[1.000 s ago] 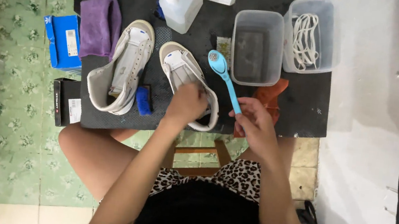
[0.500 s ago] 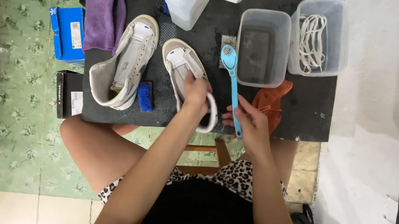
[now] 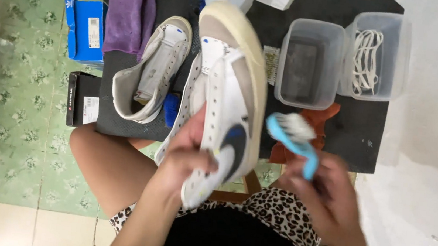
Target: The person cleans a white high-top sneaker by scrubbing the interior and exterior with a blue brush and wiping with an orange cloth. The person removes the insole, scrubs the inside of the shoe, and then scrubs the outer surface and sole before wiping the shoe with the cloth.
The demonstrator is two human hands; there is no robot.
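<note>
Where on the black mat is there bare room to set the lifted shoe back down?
Bare mat shows below the two clear tubs, right of the orange cloth. The left side is crowded: second shoe, purple cloth. The left hand holds the lifted shoe.

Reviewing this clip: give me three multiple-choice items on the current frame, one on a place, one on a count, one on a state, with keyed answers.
1. Where does the purple cloth lie?
A. On the mat's left end
B. Inside a container
C. On the floor tiles

2. How many clear plastic containers stand on the mat?
A. One
B. Two
C. Four

3. What state is the sneaker in the left hand in?
A. Flat on the mat
B. Lifted off the mat
C. Sunk in water

Answers:
1 A, it drapes the mat beside the other shoe.
2 B, two tubs sit side by side.
3 B, the hand grips it raised.
</note>
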